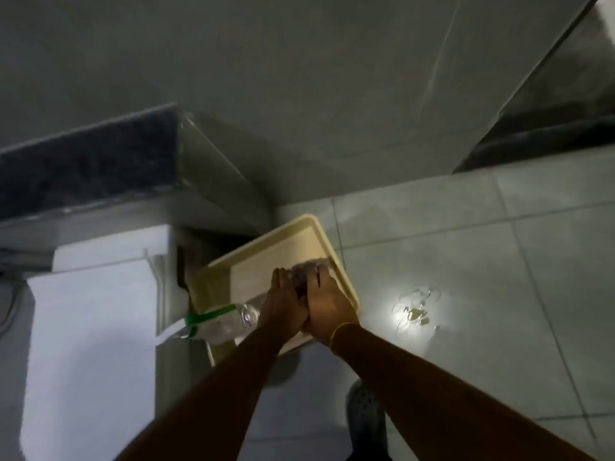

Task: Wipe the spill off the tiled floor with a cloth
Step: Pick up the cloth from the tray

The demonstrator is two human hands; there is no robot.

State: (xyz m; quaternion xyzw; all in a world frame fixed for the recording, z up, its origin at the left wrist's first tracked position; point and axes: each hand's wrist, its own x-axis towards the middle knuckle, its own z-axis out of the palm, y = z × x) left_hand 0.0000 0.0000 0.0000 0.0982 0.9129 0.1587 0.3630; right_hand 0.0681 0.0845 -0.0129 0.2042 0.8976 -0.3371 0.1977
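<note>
A small clear spill (pixel 415 311) glistens on the grey tiled floor (pixel 466 247), to the right of a cream plastic tray (pixel 283 241). Both hands meet over the tray's near right part. My left hand (pixel 283 302) and my right hand (pixel 324 302) press together around a dark crumpled cloth (pixel 304 272), which shows only between and beyond the fingers. The cloth is blurred. A clear plastic bottle with a green label (pixel 216 322) lies on its side at the tray's left edge, just left of my left hand.
A white appliance or cabinet (pixel 90 321) stands at the left, with a dark stone counter (pixel 86 164) behind it. The grey wall (pixel 299 78) rises beyond the tray. A dark perforated shoe (pixel 364 414) shows at the bottom centre. Open tiles lie to the right.
</note>
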